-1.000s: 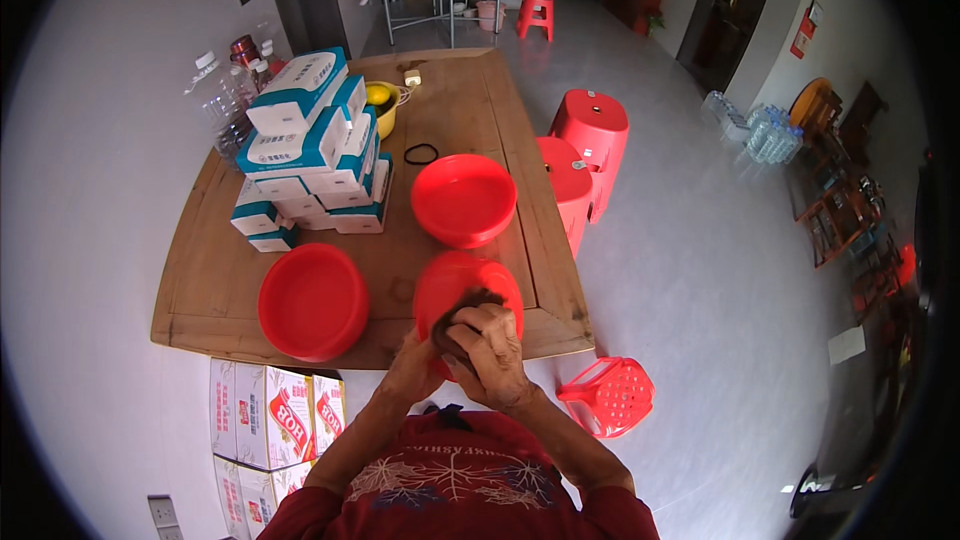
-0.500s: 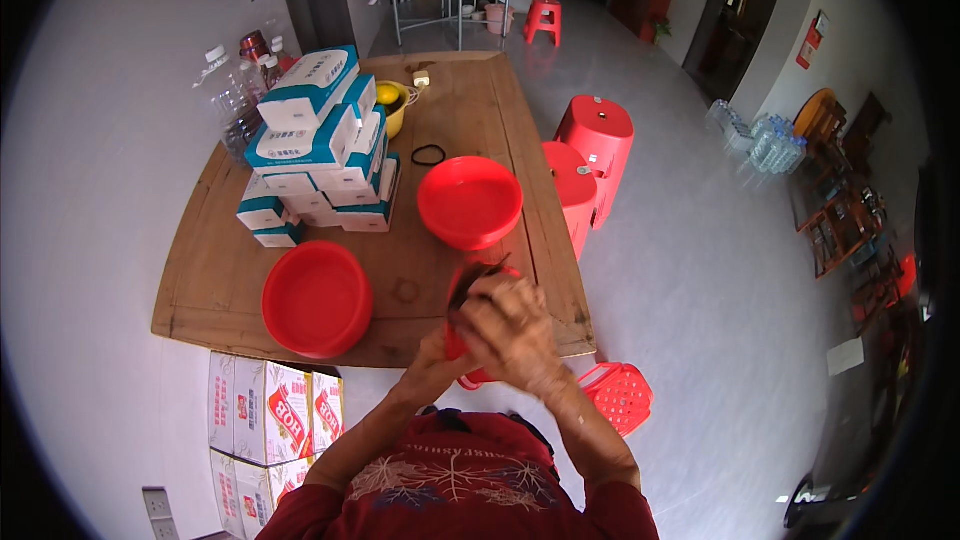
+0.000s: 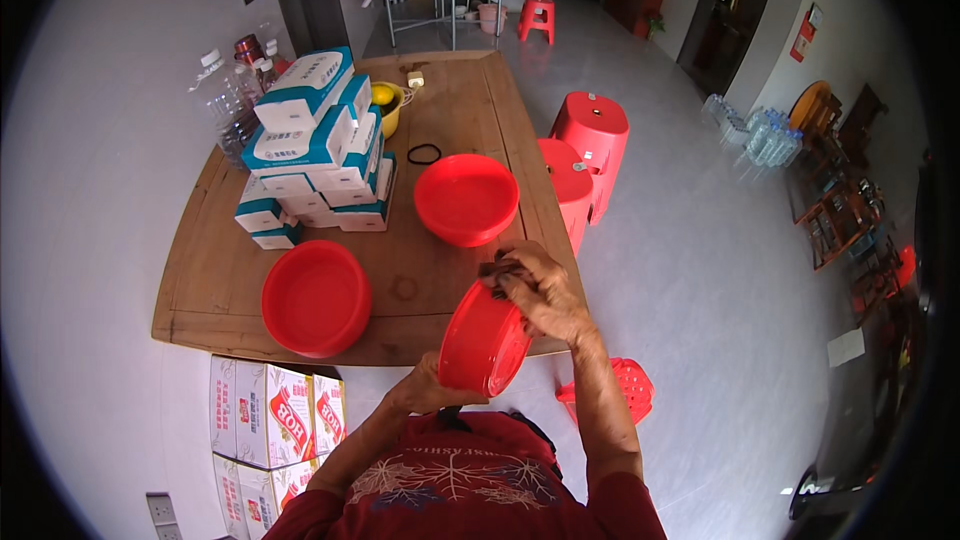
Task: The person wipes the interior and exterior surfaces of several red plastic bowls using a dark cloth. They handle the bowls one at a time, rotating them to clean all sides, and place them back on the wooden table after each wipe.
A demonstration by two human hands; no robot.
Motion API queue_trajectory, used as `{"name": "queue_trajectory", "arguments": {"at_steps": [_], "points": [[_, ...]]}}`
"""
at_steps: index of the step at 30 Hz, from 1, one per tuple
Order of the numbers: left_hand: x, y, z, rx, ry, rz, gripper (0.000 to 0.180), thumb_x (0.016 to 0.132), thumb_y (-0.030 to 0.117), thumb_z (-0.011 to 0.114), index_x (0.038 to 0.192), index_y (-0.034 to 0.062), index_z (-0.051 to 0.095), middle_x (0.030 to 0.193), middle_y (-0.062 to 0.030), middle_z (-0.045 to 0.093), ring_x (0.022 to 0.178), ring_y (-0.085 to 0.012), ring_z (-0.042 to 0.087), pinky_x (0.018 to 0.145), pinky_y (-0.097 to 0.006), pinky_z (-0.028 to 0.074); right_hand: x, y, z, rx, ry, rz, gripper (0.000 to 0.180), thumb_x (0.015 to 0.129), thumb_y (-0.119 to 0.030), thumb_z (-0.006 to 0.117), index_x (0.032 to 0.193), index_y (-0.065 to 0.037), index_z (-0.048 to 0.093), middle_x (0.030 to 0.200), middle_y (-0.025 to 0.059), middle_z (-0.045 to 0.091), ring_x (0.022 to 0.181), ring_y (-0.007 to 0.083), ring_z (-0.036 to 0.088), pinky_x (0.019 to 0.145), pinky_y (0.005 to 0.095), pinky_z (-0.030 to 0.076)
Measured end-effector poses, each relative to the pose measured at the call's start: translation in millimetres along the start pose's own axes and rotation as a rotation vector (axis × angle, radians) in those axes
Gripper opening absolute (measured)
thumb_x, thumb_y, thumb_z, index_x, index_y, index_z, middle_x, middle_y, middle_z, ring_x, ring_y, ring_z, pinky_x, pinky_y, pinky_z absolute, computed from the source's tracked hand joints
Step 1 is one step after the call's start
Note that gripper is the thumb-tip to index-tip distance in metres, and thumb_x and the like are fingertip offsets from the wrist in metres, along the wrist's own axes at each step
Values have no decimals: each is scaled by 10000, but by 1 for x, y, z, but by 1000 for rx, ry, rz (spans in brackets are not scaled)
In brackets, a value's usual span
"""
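My left hand point(image 3: 428, 387) grips the lower left side of a red plastic bowl point(image 3: 482, 342), which is tipped on its side above the table's near edge. At its upper rim, my right hand point(image 3: 548, 295) is closed on a crumpled dark brown cloth point(image 3: 500, 270). The cloth's exact make is hard to see. Two more red bowls stand upright on the wooden table: one bowl point(image 3: 316, 298) to the left, another bowl point(image 3: 467, 200) just beyond my right hand.
Blue-and-white boxes point(image 3: 312, 165) are stacked on the wooden table point(image 3: 400, 315), with a yellow bowl point(image 3: 390, 120) and a black ring point(image 3: 424, 154) nearby. Red stools point(image 3: 592, 135) stand to the right. A perforated red seat point(image 3: 630, 390) and printed cartons point(image 3: 265, 415) sit below the near edge.
The held bowl has turned, so its outer side and base now show. My right hand has moved up and right with the cloth, from inside the bowl to its upper rim.
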State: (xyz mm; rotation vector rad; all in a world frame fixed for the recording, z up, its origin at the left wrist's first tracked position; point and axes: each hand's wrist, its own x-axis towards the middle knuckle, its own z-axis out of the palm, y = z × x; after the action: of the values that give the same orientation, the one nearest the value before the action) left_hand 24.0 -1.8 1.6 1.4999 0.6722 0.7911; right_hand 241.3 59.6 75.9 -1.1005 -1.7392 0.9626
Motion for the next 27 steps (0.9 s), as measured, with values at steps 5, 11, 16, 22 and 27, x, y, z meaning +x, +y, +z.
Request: {"name": "queue_trajectory", "arguments": {"at_steps": [5, 11, 16, 22, 27], "points": [[-8, -3, -2, -83, -39, 20, 270, 713, 19, 790, 946, 33, 653, 864, 3, 657, 802, -65, 578, 716, -262, 505, 3, 32, -15, 394, -174, 152, 203, 913, -86, 525, 1089, 5, 572, 1026, 93, 656, 984, 157, 604, 884, 298, 485], [-10, 27, -9, -442, -34, -27, 365, 686, 25, 806, 1012, 45, 644, 939, -3, 658, 870, -76, 587, 788, -272, 500, -1, -13, -6, 267, -280, 52, 116, 814, -50, 618, 925, -39, 587, 929, 90, 649, 908, 178, 625, 819, 322, 498], [6, 39, -19, 289, -11, -137, 656, 613, 74, 852, 1194, 26, 550, 1147, -72, 606, 1046, -146, 569, 895, -322, 472, -23, -64, 38, -709, -51, -662, 140, 687, -132, 632, 817, -105, 588, 845, 54, 551, 870, 234, 572, 855, 430, 426], [-8, 14, -10, -52, 164, 96, 619, 607, 64, 841, 1169, 28, 584, 1195, -85, 601, 1089, -128, 560, 912, -303, 471, -28, -68, 47, -719, 114, -802, 215, 674, -174, 673, 861, -95, 604, 1029, 63, 588, 928, 233, 569, 839, 414, 417], [-8, 39, -4, 79, 91, 234, 290, 635, 4, 825, 886, 32, 681, 891, -4, 688, 816, -46, 612, 712, -232, 505, -15, -46, 11, -110, 226, -336, 157, 798, -24, 606, 954, -39, 610, 1004, 91, 636, 925, 219, 611, 850, 373, 475]]}}
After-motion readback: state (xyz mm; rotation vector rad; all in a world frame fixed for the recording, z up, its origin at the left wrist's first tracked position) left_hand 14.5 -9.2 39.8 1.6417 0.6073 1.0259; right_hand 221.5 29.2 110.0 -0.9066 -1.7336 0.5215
